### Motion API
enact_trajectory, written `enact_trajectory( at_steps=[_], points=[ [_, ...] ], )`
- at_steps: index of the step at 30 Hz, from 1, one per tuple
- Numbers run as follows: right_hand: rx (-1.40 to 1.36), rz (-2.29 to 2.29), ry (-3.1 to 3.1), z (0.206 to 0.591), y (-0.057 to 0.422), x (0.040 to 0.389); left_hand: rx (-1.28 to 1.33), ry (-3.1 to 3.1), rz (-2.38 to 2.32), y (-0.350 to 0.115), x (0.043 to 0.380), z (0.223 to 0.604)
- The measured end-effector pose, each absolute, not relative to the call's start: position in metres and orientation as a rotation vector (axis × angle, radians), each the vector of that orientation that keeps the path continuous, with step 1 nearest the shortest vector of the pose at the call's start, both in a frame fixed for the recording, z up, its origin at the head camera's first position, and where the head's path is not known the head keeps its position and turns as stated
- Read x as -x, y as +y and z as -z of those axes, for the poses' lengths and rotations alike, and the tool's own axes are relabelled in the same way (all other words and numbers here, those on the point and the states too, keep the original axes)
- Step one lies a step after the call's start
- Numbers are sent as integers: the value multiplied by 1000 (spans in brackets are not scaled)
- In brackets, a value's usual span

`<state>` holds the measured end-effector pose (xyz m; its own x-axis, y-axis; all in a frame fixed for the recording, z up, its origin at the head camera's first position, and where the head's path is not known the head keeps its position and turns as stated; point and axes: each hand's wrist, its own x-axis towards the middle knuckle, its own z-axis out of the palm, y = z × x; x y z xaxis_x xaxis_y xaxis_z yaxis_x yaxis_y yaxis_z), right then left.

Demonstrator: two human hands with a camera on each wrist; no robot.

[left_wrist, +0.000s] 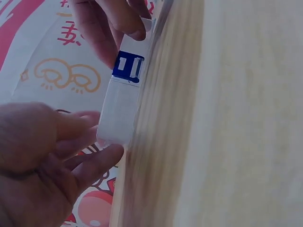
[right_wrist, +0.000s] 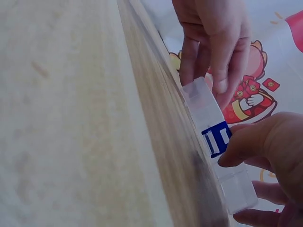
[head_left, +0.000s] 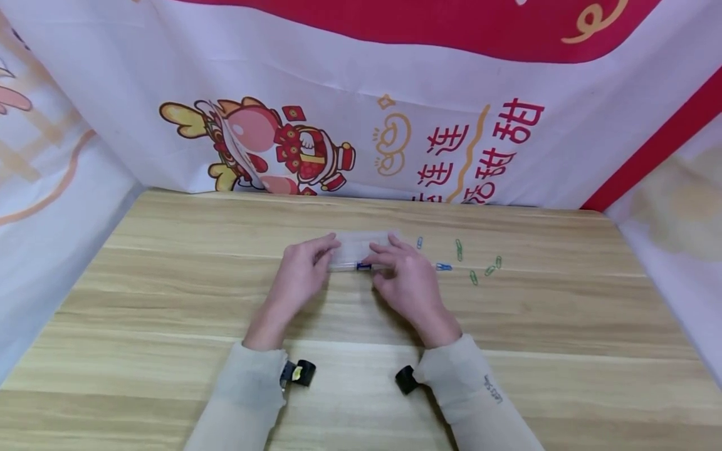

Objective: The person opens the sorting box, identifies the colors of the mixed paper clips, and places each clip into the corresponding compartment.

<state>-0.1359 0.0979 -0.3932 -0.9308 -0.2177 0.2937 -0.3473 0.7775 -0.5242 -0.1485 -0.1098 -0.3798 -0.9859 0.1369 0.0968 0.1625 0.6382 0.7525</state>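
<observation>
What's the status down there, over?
Left hand holds box by its left end. Right hand at blue latch. Box on table. Clips lie to the right, out of the way.

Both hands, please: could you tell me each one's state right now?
Left hand: holding the left end of the clear plastic box.
Right hand: holding the box's right end, thumb at the blue latch.

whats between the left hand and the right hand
In the head view, a clear box with a blue latch lies between the left hand and right hand.
</observation>
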Motion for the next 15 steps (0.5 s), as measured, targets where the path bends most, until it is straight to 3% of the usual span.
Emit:
enact_trajectory(
  at_steps=[15],
  points=[
    [-374,-853,-2785,392,94,138,263,-2891,1222,-110,147,381]
  ],
)
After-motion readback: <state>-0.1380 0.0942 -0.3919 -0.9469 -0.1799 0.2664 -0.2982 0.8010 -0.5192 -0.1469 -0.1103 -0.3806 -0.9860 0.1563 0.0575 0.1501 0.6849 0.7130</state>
